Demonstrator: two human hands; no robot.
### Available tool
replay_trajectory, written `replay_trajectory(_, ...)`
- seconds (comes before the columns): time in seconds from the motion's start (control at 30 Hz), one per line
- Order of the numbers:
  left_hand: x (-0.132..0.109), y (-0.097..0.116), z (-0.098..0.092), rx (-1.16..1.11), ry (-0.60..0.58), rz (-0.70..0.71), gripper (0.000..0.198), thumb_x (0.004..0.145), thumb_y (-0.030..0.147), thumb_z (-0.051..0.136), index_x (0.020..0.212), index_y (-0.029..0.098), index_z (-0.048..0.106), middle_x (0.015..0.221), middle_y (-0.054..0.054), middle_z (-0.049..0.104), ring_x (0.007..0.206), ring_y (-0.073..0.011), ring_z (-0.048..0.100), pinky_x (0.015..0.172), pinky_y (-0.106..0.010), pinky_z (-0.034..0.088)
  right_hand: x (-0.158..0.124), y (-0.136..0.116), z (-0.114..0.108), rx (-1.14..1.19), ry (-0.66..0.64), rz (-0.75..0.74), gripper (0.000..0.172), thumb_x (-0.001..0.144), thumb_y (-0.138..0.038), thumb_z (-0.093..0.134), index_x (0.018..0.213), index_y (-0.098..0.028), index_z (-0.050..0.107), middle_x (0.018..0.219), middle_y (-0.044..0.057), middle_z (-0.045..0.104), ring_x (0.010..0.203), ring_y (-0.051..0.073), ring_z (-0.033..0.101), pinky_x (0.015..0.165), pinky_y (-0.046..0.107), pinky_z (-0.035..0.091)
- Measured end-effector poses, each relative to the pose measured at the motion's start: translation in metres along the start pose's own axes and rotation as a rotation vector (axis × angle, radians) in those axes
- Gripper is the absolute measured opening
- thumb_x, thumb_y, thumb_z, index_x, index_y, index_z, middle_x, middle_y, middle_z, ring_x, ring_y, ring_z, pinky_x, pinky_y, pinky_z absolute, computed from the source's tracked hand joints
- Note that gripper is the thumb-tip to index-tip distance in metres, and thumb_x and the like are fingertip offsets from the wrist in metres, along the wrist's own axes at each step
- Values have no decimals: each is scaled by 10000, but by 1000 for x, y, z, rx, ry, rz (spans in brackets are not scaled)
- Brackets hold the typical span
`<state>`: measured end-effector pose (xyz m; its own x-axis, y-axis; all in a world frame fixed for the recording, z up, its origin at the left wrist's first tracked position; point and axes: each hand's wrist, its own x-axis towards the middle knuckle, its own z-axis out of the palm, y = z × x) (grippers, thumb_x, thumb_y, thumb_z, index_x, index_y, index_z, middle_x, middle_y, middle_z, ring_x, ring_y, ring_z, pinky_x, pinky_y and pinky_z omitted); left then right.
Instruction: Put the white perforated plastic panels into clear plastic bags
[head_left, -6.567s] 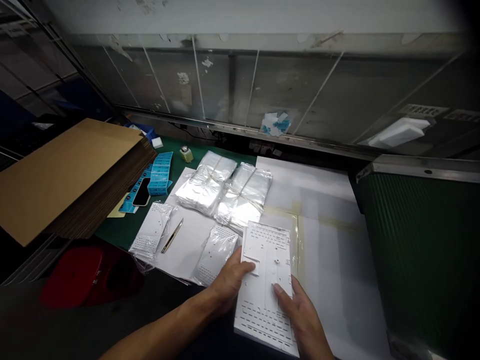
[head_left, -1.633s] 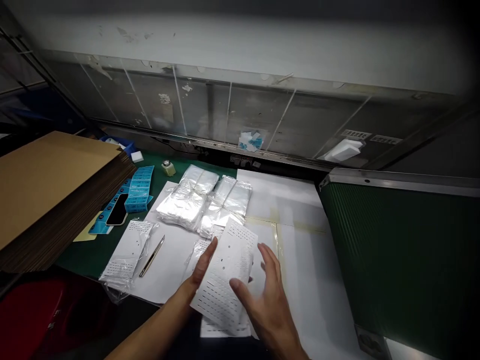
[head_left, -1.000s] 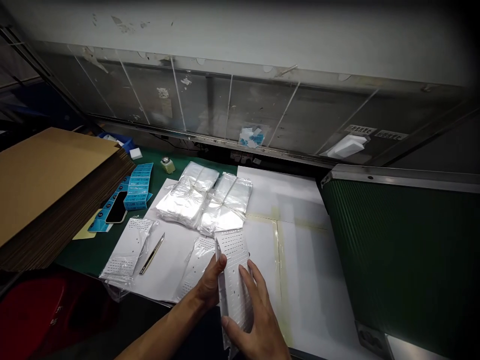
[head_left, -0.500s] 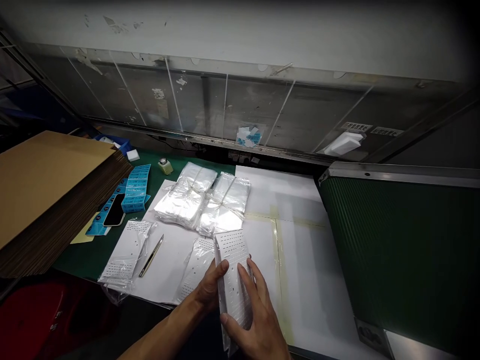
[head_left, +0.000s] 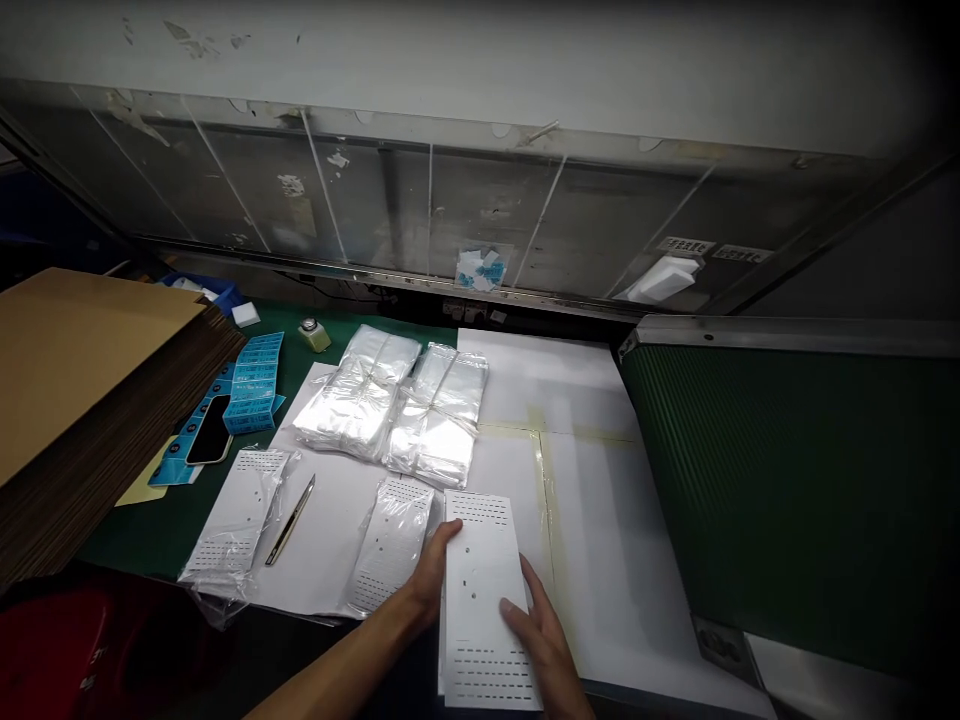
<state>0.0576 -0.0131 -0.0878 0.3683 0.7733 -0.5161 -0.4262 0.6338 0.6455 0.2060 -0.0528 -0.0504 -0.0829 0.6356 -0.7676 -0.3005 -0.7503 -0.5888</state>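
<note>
A white perforated plastic panel (head_left: pixel 480 600) lies nearly flat at the front of the bench, its long side pointing away from me. My left hand (head_left: pixel 431 575) grips its left edge, and my right hand (head_left: pixel 538 640) holds its right edge. Beside my left hand lies a panel in a clear plastic bag (head_left: pixel 391 548). A second bagged panel (head_left: pixel 236 510) sits farther left, next to a utility knife (head_left: pixel 290 520). Two tied bundles of clear bags (head_left: pixel 356 392) (head_left: pixel 439 415) lie beyond my hands.
A white taped board (head_left: pixel 577 400) lies right of the bundles, with a green ribbed panel (head_left: pixel 787 480) beyond it. At left stand a cardboard sheet stack (head_left: pixel 75 370), blue label strips (head_left: pixel 255 380), a smartphone (head_left: pixel 208 430) and a small bottle (head_left: pixel 313 335).
The panel has swung down from standing on its edge between my hands to lying nearly flat, face up. My hands have spread apart to its two long edges.
</note>
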Motion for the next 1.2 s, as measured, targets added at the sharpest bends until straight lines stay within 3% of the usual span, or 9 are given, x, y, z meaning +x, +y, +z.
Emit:
replay_trajectory(0.1,29,8,-15,692,261,217,590,903,541,225,1099,100,564,960,-146,633,876,-264,591,784,-391,457,13,8,-11,17,94,-72,890,662,-538,690,1395,-322,233,1035,87,652,910,327,639,776,505,486)
replay_trajectory(0.2,61,24,-40,964,411,347,439,901,446,357,1168,125,495,1054,-141,571,981,-271,521,856,-418,412,28,11,-29,-85,217,-153,952,646,-565,686,1410,-360,156,1197,116,565,937,339,626,747,498,497)
replay_trajectory(0.37,96,50,-75,1367,384,495,335,749,143,595,1080,174,555,1072,-107,524,1062,-293,426,926,-464,323,42,10,-54,-300,272,-229,993,656,-593,645,1431,-325,84,1306,127,489,1020,347,589,761,480,501)
replay_trajectory(0.5,101,58,-85,1524,344,531,105,824,125,492,818,139,596,900,-72,553,922,-239,488,841,-420,376,42,13,-55,-309,203,-265,911,715,-577,589,1430,-342,75,1363,96,441,1097,327,548,778,450,507)
replay_trajectory(0.63,85,62,-87,1522,317,567,223,892,167,365,883,169,588,885,-65,573,842,-207,510,753,-345,403,43,14,-52,-331,153,-318,776,745,-533,573,1409,-315,235,1416,64,387,1189,305,474,869,433,477)
replay_trajectory(0.73,65,60,-87,1475,238,577,192,865,169,403,895,201,590,876,-46,593,809,-195,526,721,-311,405,45,11,-50,-339,126,-280,620,750,-539,547,1304,-277,452,1370,81,450,1101,332,544,777,456,522)
replay_trajectory(0.87,44,55,-82,1337,222,568,147,824,167,457,844,199,600,841,-41,600,791,-203,534,710,-316,402,49,2,-42,-438,41,-281,471,788,-477,521,1201,-257,565,1258,86,558,954,304,627,694,445,552)
replay_trajectory(1.0,33,55,-65,1081,281,530,169,854,266,466,824,203,619,846,-41,614,799,-201,549,733,-323,413,51,-7,-24,-630,68,-385,371,828,-456,456,1071,-251,648,1081,84,618,875,275,632,649,406,549)
replay_trajectory(1.2,18,51,-26,587,176,349,159,801,327,588,784,171,609,758,-31,623,734,-177,584,705,-296,461,45,-25,11,-759,130,-561,278,791,-479,550,968,-295,660,989,33,542,977,241,546,863,383,448)
